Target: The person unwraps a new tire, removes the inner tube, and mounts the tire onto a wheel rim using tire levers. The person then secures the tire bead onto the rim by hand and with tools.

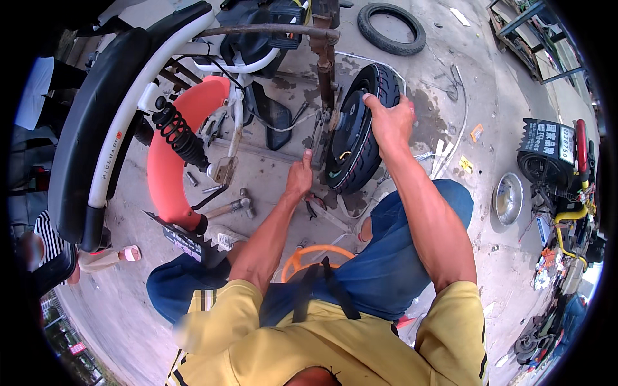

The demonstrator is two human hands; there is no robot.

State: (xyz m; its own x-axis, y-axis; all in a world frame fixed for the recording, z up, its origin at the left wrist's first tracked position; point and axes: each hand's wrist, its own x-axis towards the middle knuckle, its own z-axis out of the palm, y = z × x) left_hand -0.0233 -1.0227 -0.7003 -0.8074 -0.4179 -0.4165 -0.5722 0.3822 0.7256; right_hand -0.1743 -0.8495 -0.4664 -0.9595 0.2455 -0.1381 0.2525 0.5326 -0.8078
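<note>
My right hand (391, 122) grips the black tyre (368, 154) of a wheel, its thumb on the inner side and its fingers over the tread. The wheel stands upright, its dark hub (347, 125) facing the metal stand. Lower and to the left, my left hand (299, 177) is closed with the thumb up, beside a metal bar (318, 138) near the hub. Whatever its fingers hold is hidden. A pair of pliers (315, 207) with red and dark handles lies below that hand. An electric scooter (132, 96) with a white frame and black seat is at the left.
The scooter's shock absorber (179, 134) and red-orange mudguard (168, 154) are left of my hands. A hammer (228, 207) lies on the ground. A loose tyre (391, 29) lies beyond the wheel; a metal bowl (508, 198) sits right. Another person's foot (131, 253) shows left.
</note>
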